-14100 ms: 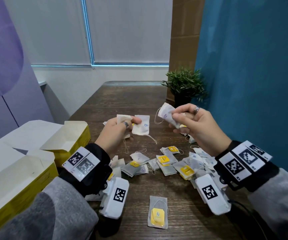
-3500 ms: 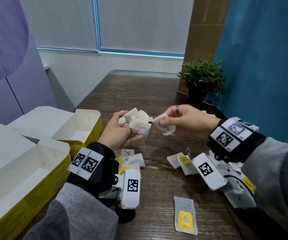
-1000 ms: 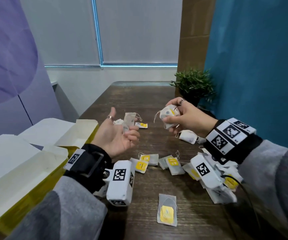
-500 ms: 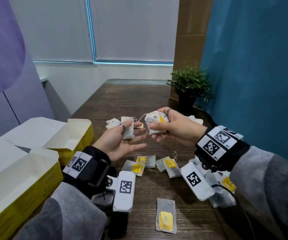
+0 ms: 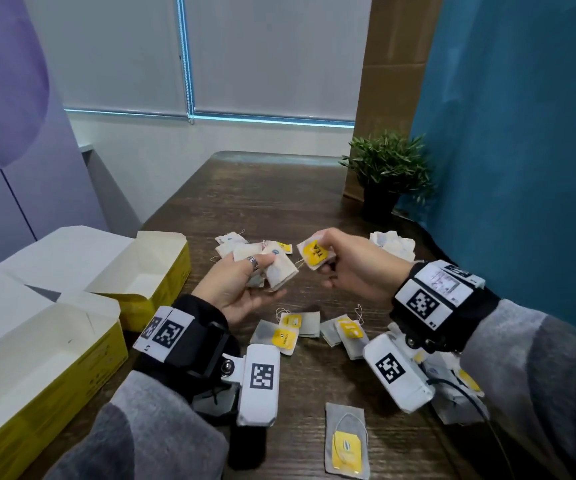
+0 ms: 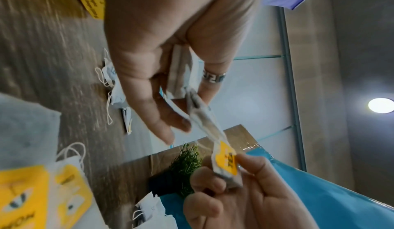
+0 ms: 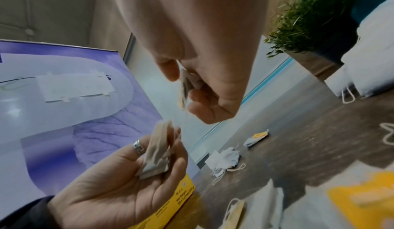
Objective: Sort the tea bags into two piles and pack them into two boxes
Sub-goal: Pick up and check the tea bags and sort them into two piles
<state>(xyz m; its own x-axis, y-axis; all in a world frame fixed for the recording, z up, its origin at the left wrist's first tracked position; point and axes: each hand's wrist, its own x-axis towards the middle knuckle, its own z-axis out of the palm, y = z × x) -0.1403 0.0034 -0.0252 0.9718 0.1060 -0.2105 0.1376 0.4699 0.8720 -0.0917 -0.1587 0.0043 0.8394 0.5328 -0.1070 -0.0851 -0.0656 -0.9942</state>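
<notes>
My left hand point(image 5: 268, 277) lies palm up above the table, thumb pressing a small stack of tea bags point(image 5: 279, 271) onto its fingers. The left wrist view shows that stack point(image 6: 181, 74) between thumb and fingers. Just to the right, my right hand point(image 5: 319, 253) pinches one tea bag with a yellow tag point(image 5: 314, 252), whose string and edge reach the stack. From the right wrist, the pinched bag point(image 7: 185, 84) hangs over the left-hand stack point(image 7: 157, 153). Two open yellow boxes point(image 5: 156, 275) point(image 5: 54, 355) stand at the left.
Loose yellow-tagged bags point(image 5: 290, 336) point(image 5: 347, 332) lie under my hands, and one point(image 5: 347, 441) sits near the front edge. A small heap point(image 5: 232, 242) lies beyond the left hand, a white heap point(image 5: 392, 244) at the right. A potted plant point(image 5: 387, 174) stands far right by the blue wall.
My right hand has come down and left with its tea bag until it meets the left hand. The left thumb has closed onto the stack.
</notes>
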